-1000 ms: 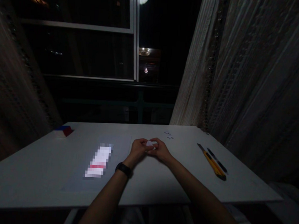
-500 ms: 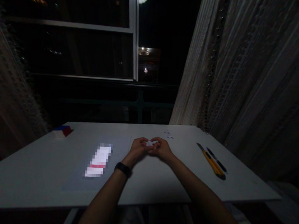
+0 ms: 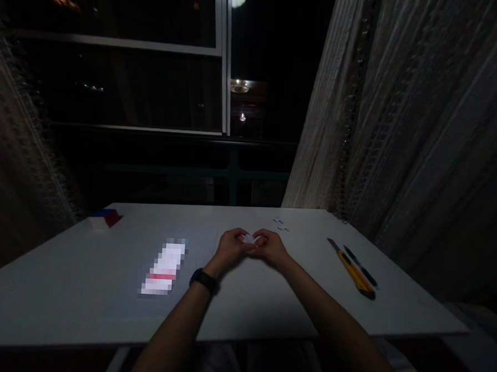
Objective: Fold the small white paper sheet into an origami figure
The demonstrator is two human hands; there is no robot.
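Note:
Between my two hands, over the middle of the white table, is a small piece of white paper (image 3: 249, 239). My left hand (image 3: 231, 246), with a dark watch (image 3: 204, 281) on its wrist, pinches the paper from the left. From the right, my right hand (image 3: 272, 247) grips it too, and the fingertips of both hands nearly meet. Whether the paper is folded is too small and dim to tell. Beyond my right hand lie several little white paper pieces (image 3: 280, 224) with dark marks.
A yellow box cutter (image 3: 355, 272) with its blade out and a dark pen (image 3: 360, 266) lie at the right of the table (image 3: 292, 313). To the left are a blurred, lit phone-like screen (image 3: 165, 267) on a pale sheet (image 3: 119, 304) and a coloured cube (image 3: 104, 218). Curtains (image 3: 385, 121) flank the window.
The fingers of both hands have shifted slightly around the paper, whose visible shape is a little flatter. Everything on the table stays in place.

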